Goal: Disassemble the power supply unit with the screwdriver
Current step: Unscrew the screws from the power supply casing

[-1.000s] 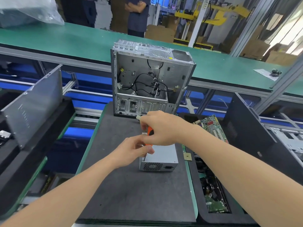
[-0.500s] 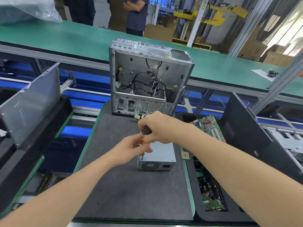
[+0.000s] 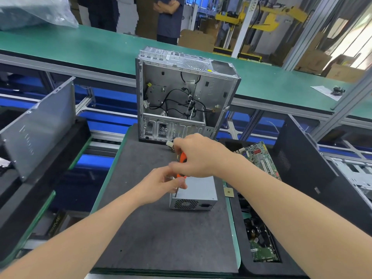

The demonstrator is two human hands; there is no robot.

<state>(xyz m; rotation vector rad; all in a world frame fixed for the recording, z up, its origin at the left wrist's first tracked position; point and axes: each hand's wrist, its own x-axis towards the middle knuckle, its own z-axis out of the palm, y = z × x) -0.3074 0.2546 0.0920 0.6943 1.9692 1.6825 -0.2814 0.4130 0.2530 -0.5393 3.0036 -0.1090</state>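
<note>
Nearest, at 6 o'clock, two bare forearms reaching in over a dark grey mat (image 3: 161,238). Just past mid-mat, the power supply unit (image 3: 199,190), lying flat, fan grille toward the viewer. At its 10 o'clock corner, the left hand (image 3: 161,184), thumb and fingertips pinching the thin metal shaft of the screwdriver (image 3: 182,158), tip at the unit's near-left top edge. At 1 o'clock of that hand, the right hand (image 3: 199,156), clenched round the orange handle, knuckles up. At 3 o'clock of the unit, a black bin (image 3: 246,265) with a green circuit board (image 3: 259,158) propped at its far end. At 12 o'clock, on the mat's far end, an open computer case (image 3: 181,93), upright, loose black cables inside. At 9 o'clock, a grey metal panel (image 3: 40,127), leaning. Farthest, a green conveyor belt (image 3: 96,47) across the whole width, people standing behind.
</note>
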